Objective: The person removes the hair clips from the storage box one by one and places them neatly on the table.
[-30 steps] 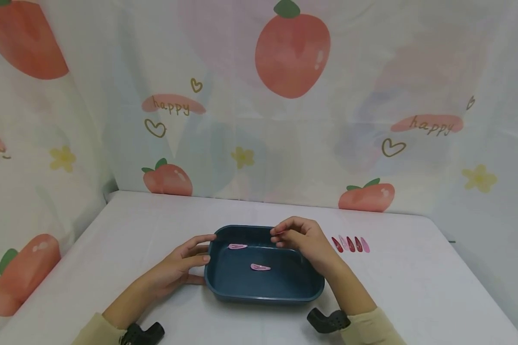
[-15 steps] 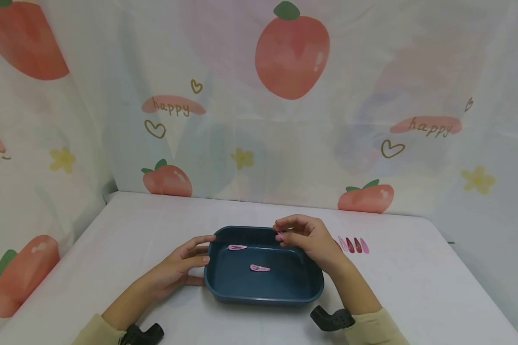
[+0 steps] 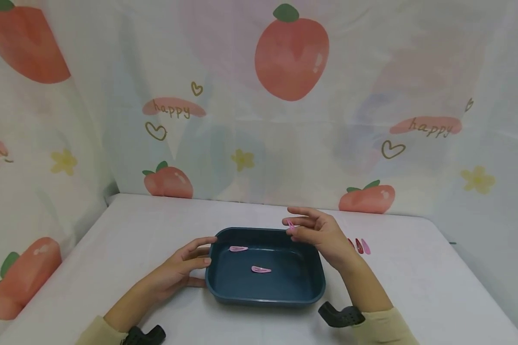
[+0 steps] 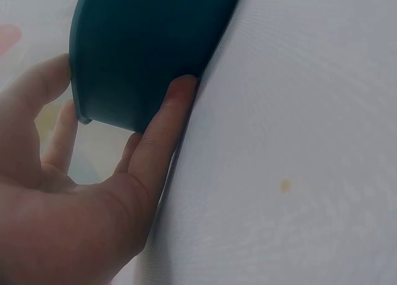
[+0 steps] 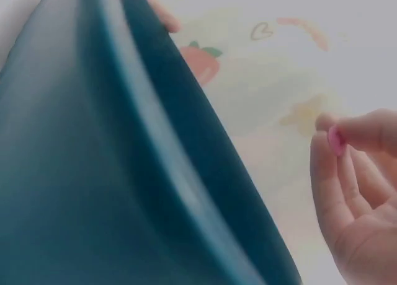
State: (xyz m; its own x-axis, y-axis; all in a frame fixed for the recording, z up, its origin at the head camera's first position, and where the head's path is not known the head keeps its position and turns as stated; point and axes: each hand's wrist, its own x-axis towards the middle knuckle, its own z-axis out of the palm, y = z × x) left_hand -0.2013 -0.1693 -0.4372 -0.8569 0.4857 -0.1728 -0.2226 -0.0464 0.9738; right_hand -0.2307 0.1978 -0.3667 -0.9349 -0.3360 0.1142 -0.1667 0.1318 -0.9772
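Observation:
A dark blue tray point(image 3: 289, 283) stands on the table with two pink hair clips inside: one point(image 3: 238, 248) near the back left, another point(image 3: 261, 269) around the middle. My left hand point(image 3: 177, 268) rests against the tray's left end, fingers fairly straight. The left wrist view shows those fingertips point(image 4: 181, 90) touching the tray's outer wall point(image 4: 133, 56). Over the tray's back right corner, my right hand point(image 3: 323, 235) pinches a pink hair clip point(image 3: 290, 224) between thumb and finger. In the right wrist view, only a bit of that clip point(image 5: 336, 140) shows.
On the table right of the tray lies a row of hair clips, with a red clip point(image 3: 359, 246) and a pink clip point(image 3: 366, 246) visible; my right hand hides part of the row. A fruit-patterned cloth point(image 3: 285, 158) hangs behind the white table point(image 3: 414, 287).
My right hand has shifted right and slightly up, away from the tray's middle, and the pinched clip now shows more plainly. It covers more of the row. My left hand keeps its place.

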